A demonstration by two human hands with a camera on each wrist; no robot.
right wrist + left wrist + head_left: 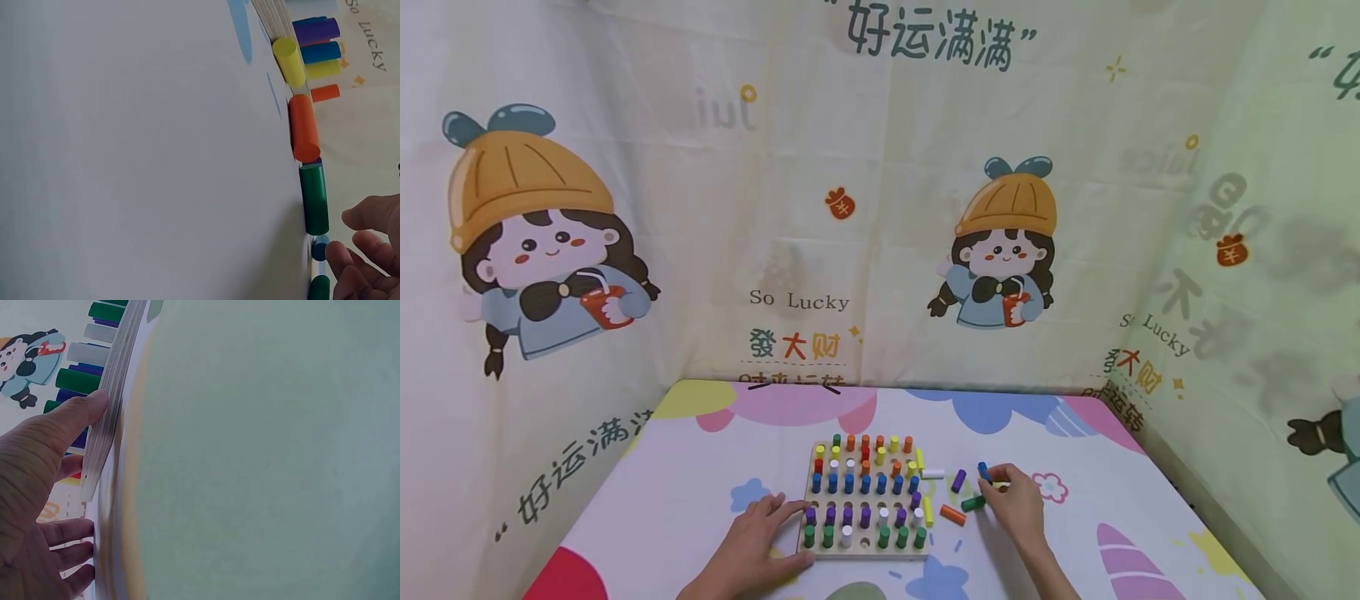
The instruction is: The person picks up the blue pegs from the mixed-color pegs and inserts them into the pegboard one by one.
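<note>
A wooden pegboard (865,557) carries rows of upright coloured pegs. At its front left corner my left hand (752,537) rests, the thumb (97,405) against the board's edge and the other fingers spread. My right hand (1017,504) is to the right of the board, its fingertips beside a blue peg (982,471). In the right wrist view a gap shows between thumb and index finger, with the blue peg (320,249) just beyond the index fingertip. A green peg (972,503) lies close to that hand.
Between board and right hand lie an orange peg (952,515), a purple peg (958,481), a white peg (933,474) and a yellow peg (928,512). Another yellow peg (919,459) is against the board's right side. Printed cloth walls (880,250) surround the patterned tabletop (662,500).
</note>
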